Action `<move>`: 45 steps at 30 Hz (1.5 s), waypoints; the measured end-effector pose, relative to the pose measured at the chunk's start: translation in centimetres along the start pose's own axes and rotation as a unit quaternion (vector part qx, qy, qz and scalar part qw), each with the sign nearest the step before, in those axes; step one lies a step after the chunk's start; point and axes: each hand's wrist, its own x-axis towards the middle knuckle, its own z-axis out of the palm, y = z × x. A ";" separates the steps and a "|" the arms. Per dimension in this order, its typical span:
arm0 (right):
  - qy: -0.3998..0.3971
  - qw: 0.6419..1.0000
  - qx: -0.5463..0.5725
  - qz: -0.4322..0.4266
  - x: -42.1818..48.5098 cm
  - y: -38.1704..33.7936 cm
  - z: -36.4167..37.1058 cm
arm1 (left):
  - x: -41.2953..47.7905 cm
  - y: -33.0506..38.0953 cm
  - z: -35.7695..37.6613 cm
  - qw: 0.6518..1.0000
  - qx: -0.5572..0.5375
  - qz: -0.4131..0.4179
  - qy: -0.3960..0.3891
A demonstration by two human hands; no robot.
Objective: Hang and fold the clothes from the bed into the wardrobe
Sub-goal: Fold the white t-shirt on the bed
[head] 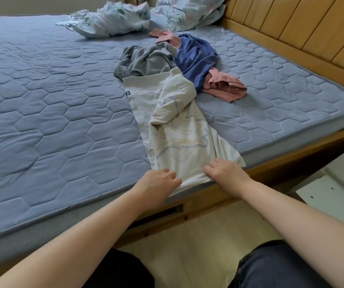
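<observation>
Quilted mattress [42,100], narrow creased cream shirt [173,132]

Blue-grey quilted mattress [42,100], stitched in hexagons, on a light wooden bed frame [271,169]. Panelled wooden headboard [291,23] along the mattress's far right edge. Floral pillow [189,13] in the far corner by the headboard, crumpled floral bedding [111,19] just left of it. Pale wood-look floor [198,246] below the near edge. White furniture piece [333,190] at right. Soft, even daylight.
</observation>
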 end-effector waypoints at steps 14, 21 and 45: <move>-0.012 0.846 0.265 0.462 4.2 3.6 0.6 | 3.0 -4.3 1.8 0.689 -0.558 -0.451 0.101; -0.135 0.829 0.179 0.512 5.0 5.2 0.5 | 3.1 -6.2 -0.3 0.768 -0.468 -0.436 -0.038; 0.056 0.343 0.809 0.474 25.2 8.4 -2.9 | 10.0 -24.0 3.8 0.875 -0.180 -0.443 0.073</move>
